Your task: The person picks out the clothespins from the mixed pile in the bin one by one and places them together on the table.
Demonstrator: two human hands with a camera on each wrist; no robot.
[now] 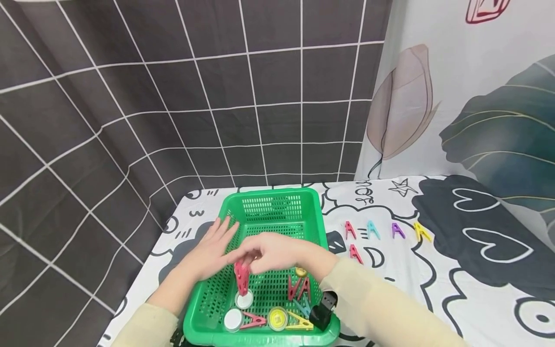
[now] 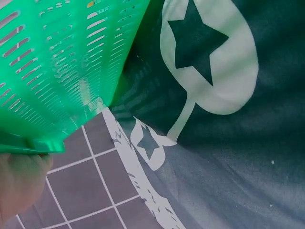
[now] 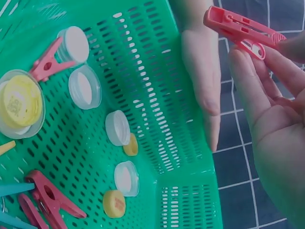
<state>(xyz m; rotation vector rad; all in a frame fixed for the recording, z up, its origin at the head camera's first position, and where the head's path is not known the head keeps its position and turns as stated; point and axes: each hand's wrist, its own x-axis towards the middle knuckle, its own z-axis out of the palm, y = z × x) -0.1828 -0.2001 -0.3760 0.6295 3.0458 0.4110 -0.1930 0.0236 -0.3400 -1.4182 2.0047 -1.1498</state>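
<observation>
My right hand (image 1: pixel 270 253) pinches a red clothespin (image 1: pixel 242 278) between thumb and fingers, above the left part of a green plastic basket (image 1: pixel 322 231). The right wrist view shows the same clothespin (image 3: pixel 240 29) from the side. With fingers extended, my left hand (image 1: pixel 210 248) rests at the basket's left rim. Inside the basket lie more red clothespins (image 3: pixel 52 200), a yellow clothespin (image 1: pixel 300 322), a blue one (image 1: pixel 303 306) partly hidden, several small round white containers (image 3: pixel 86 87), and a clear round container with a yellow piece (image 1: pixel 277 318).
Right of the basket, on the patterned cloth, a row holds a red clothespin (image 1: pixel 350 230), a light blue one (image 1: pixel 373 230), a purple one (image 1: pixel 397 230) and a yellow one (image 1: pixel 421 232). Another red clothespin (image 1: pixel 355 253) lies below the first. A dark grid curtain (image 1: pixel 277 120) hangs behind.
</observation>
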